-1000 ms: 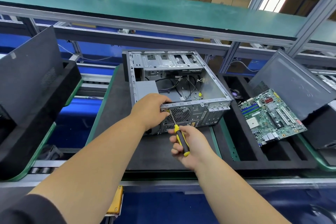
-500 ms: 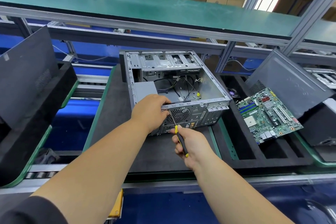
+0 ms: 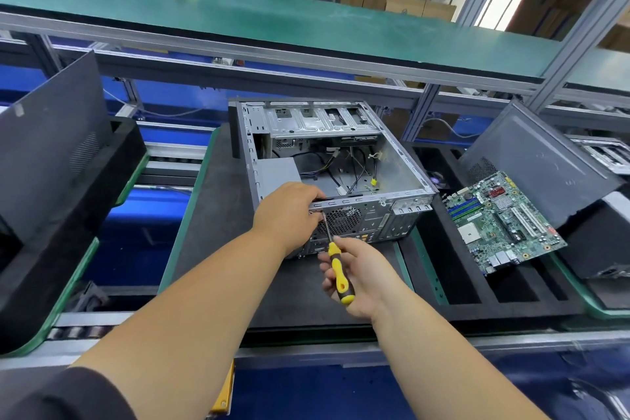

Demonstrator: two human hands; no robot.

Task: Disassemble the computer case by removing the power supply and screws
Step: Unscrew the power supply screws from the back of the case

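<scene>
An open grey computer case [image 3: 402, 177] lies on its side on a black foam pallet [image 3: 218, 215], its rear panel facing me. The grey power supply [image 3: 278, 174] sits inside at the near left corner. My left hand [image 3: 289, 215] grips the top edge of the rear panel at that corner, fingers curled over the rim. My right hand [image 3: 361, 278] holds a yellow-and-black screwdriver [image 3: 339, 274] by its handle. The shaft points up and left, and its tip meets the rear panel beside my left hand. The screw itself is hidden.
A green motherboard [image 3: 501, 220] leans in the foam tray [image 3: 453, 283] to the right, with a black side panel [image 3: 531, 160] behind it. Another black panel [image 3: 51, 143] stands in the tray at left. A green shelf [image 3: 272, 24] runs across above.
My right hand has shifted slightly down the screwdriver handle while the tip stays at the rear panel. My left hand keeps its grip on the case edge.
</scene>
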